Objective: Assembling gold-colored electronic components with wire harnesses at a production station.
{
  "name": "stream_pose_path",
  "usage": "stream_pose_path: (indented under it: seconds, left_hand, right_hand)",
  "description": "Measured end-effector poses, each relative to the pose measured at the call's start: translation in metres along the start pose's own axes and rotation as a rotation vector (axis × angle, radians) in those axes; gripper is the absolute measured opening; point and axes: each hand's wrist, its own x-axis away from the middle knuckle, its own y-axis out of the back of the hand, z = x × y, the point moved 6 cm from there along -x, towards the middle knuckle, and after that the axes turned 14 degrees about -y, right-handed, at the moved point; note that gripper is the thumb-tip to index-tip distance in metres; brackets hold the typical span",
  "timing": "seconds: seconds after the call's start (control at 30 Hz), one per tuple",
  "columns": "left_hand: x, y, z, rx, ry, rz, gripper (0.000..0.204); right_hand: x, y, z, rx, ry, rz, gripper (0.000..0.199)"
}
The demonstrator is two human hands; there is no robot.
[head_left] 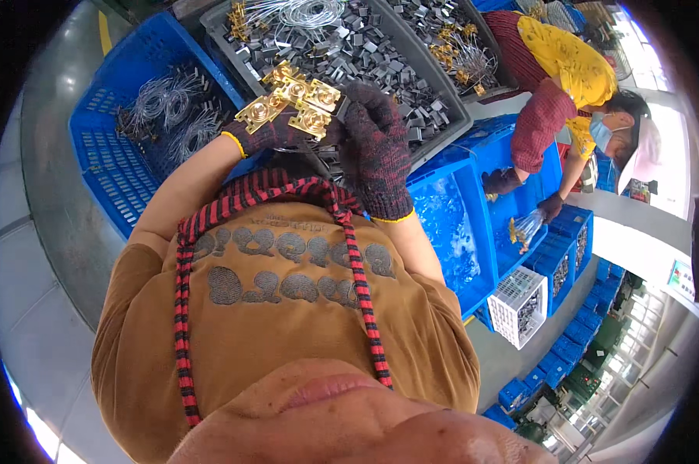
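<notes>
My left hand (276,138), in a dark knit glove with a yellow cuff, is closed on a cluster of gold-coloured brass fittings (293,100). These are small plates with round, cup-like centres, and they hide most of its fingers. Right beside the cluster is my right hand (379,151), gloved alike, its fingers curled in toward the left hand. Whatever its fingertips pinch is hidden. Both hands are over the near edge of a grey bin (459,127) full of small dark grey rectangular pieces (376,58), with coiled silvery wires (307,11) at its far end.
On the left stands a blue basket (105,166) holding coiled wires (164,104). To the right is a blue tub of water (450,232). Beyond it, a co-worker in yellow (570,62) holds a bundle of brass-ended wires (526,228). A white crate (512,309) and stacked blue crates (570,336) stand farther right.
</notes>
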Motion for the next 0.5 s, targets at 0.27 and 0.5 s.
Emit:
stream_pose_path:
  seconds: [0.27,0.5]
  left_hand:
    - [-0.04,0.032,-0.099,-0.323,0.049,0.141,0.056]
    - [-0.041,0.023,-0.088,-0.453,0.103,0.233,0.062]
  right_hand:
    - [-0.006,-0.024,0.02,0.363,0.182,0.116,0.034]
    - [-0.016,-0.028,0.002,-0.125,-0.108,0.205,0.039]
